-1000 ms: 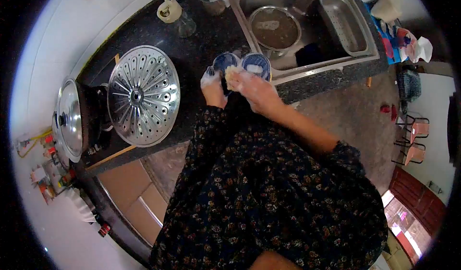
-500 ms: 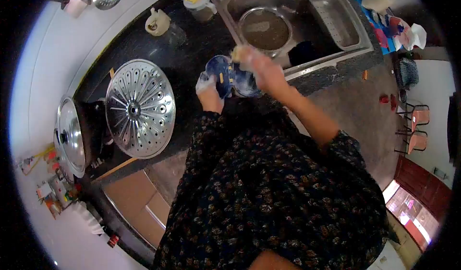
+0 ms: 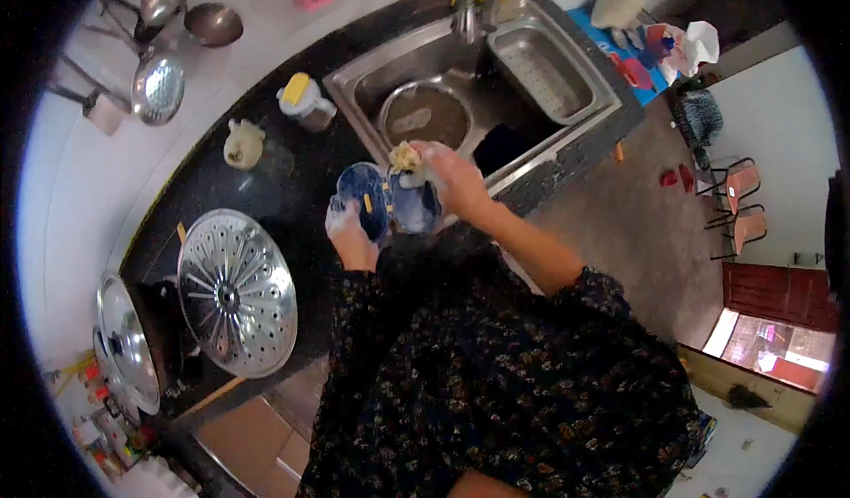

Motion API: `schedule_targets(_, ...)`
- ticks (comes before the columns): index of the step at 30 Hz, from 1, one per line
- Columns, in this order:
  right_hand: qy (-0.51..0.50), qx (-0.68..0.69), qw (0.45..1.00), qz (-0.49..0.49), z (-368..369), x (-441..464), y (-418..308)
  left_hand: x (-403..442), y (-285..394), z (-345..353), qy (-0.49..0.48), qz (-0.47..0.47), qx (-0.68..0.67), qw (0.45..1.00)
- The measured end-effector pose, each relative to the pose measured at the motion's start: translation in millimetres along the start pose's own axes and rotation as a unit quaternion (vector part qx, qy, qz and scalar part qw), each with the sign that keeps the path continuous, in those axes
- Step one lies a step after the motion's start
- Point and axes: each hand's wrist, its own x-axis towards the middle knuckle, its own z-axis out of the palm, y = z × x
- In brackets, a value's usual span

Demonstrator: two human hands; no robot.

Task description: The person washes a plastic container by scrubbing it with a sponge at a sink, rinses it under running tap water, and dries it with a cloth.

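Observation:
A blue hinged container (image 3: 362,190) lies opened flat, its two round halves side by side and streaked with suds. My left hand (image 3: 351,231), soapy at the fingers, grips the outer edge of its left half. Over the top of the right half, my right hand (image 3: 453,177) is closed on a pale yellow sponge (image 3: 405,157). Just beyond is the steel sink (image 3: 354,100), where a round pan (image 3: 426,124) holds murkly brown water.
A perforated steamer plate (image 3: 237,293) and a lidded pot (image 3: 127,342) stand at the left. A jar with a yellow lid (image 3: 305,101) and a cream-topped bottle (image 3: 243,144) sit behind my hands. Ladles (image 3: 159,85) hang on the wall. A faucet (image 3: 467,22) rises behind the sink.
The view has shifted, bringing the faucet, pink basket and more ladles into sight. My right hand with the sponge has moved over the container's right half. My left hand keeps its hold.

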Motion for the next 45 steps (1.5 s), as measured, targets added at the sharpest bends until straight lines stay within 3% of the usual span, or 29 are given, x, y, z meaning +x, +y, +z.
schedule_targets(2, 0.002, -0.04, 0.995, 0.09, -11.7, 1.2, 20.4, 11.9, 20.1, 17.5, 0.086, -0.08, -0.169, 0.979)
schedule_targets(3, 0.016, -0.087, 0.989, 0.117, -12.5, -3.8, 50.1, 24.4, 42.7, 2.6, 0.126, -0.02, -0.094, 0.987)
schedule_targets(5, 0.065, -0.144, 0.978, 0.138, -37.2, 4.2, 95.7, 39.3, 55.1, -14.9, 0.027, 0.002, 0.005, 1.0)
schedule_targets(7, 0.104, -0.142, 0.97, 0.167, -63.7, 25.1, 143.4, 65.0, 60.5, -8.6, 0.029, 0.035, 0.009, 0.999)
schedule_targets(8, 0.088, -0.189, 0.968, 0.136, -76.4, 34.9, 176.0, 80.2, 64.6, -4.2, 0.029, 0.05, 0.013, 0.998)
schedule_targets(9, 0.075, -0.205, 0.966, 0.139, -92.3, 48.8, 187.6, 92.8, 84.8, 2.7, 0.063, -0.048, -0.247, 0.966)
schedule_targets(10, 0.104, -0.155, 0.982, -0.002, -118.2, 74.0, 177.8, 105.2, 87.4, 18.9, 0.067, -0.09, -0.354, 0.929)
schedule_targets(11, 0.076, -0.227, 0.961, 0.137, -120.8, 93.4, 199.1, 117.5, 90.0, 35.0, 0.081, -0.131, -0.456, 0.877)
schedule_targets(12, 0.092, -0.251, 0.96, 0.085, -121.6, 108.8, 237.3, 126.6, 85.2, 47.2, 0.061, -0.072, -0.333, 0.938)
schedule_targets(13, 0.121, -0.304, 0.943, -0.055, -121.2, 130.3, 274.5, 135.9, 80.6, 59.3, 0.058, -0.01, -0.204, 0.977)
schedule_targets(14, 0.083, -0.292, 0.953, 0.008, -120.1, 149.2, 286.8, 145.8, 86.1, 61.1, 0.041, 0.103, 0.031, 0.993)
schedule_targets(15, 0.045, -0.28, 0.956, 0.071, -126.4, 168.9, 292.4, 154.0, 96.0, 77.1, 0.01, -0.005, -0.213, 0.977)
schedule_targets(16, 0.004, -0.268, 0.954, 0.133, -126.6, 179.8, 301.7, 162.3, 105.9, 93.1, 0.035, -0.114, -0.446, 0.887)
schedule_targets(17, -0.002, -0.249, 0.959, 0.138, -120.8, 183.3, 307.4, 170.3, 109.8, 103.6, 0.03, -0.144, -0.49, 0.859)
schedule_targets(19, -0.019, -0.213, 0.965, 0.153, -109.2, 183.5, 320.2, 191.7, 123.9, 108.3, -0.045, -0.253, -0.656, 0.709)
schedule_targets(22, -0.071, -0.269, 0.954, 0.111, -96.0, 162.3, 319.1, 214.2, 140.6, 128.4, -0.06, -0.268, -0.682, 0.677)
schedule_targets(24, -0.053, -0.195, 0.967, 0.152, -118.9, 160.5, 299.8, 216.0, 134.9, 166.3, -0.022, -0.128, -0.486, 0.864)
schedule_targets(25, -0.045, -0.158, 0.971, 0.175, -129.0, 155.7, 288.3, 223.1, 140.8, 169.0, -0.012, -0.113, -0.513, 0.851)
schedule_targets(27, -0.007, -0.166, 0.974, 0.152, -129.2, 127.8, 302.7, 235.3, 165.9, 154.9, -0.049, -0.291, -0.615, 0.731)
schedule_targets(28, 0.013, -0.172, 0.975, 0.14, -130.5, 114.5, 312.7, 239.3, 166.1, 158.7, -0.072, -0.291, -0.6, 0.742)
schedule_targets(30, -0.06, -0.182, 0.958, 0.212, -134.0, 91.8, 319.5, 246.6, 162.9, 167.7, -0.118, -0.292, -0.568, 0.76)
schedule_targets(31, -0.096, -0.185, 0.946, 0.249, -132.9, 80.2, 325.7, 248.1, 174.4, 152.6, -0.146, -0.312, -0.572, 0.745)
schedule_targets(34, -0.08, -0.217, 0.936, 0.265, -122.5, 51.9, 345.4, 251.8, 171.4, 166.8, -0.14, -0.29, -0.471, 0.821)
schedule_targets(35, -0.038, -0.237, 0.951, 0.194, -117.4, 45.2, 350.2, 249.0, 173.0, 168.7, -0.17, -0.32, -0.483, 0.797)
schedule_targets(37, 0.047, -0.271, 0.96, 0.046, -110.3, 55.5, 319.2, 246.1, 142.2, 206.8, -0.175, -0.283, -0.471, 0.817)
schedule_targets(40, 0.049, -0.009, 0.995, 0.087, -87.6, 79.8, 278.1, 231.5, 100.2, 243.3, -0.17, -0.218, -0.433, 0.858)
schedule_targets(42, -0.033, 0.068, 0.982, 0.171, -77.0, 94.9, 264.5, 226.5, 103.2, 234.7, -0.172, -0.273, -0.464, 0.825)
schedule_targets(44, -0.102, 0.093, 0.963, 0.231, -60.6, 106.9, 269.1, 232.9, 165.4, 152.8, -0.177, -0.421, -0.543, 0.705)
schedule_targets(45, -0.129, 0.077, 0.956, 0.25, -53.5, 117.1, 266.7, 229.6, 158.7, 153.6, -0.18, -0.404, -0.526, 0.726)
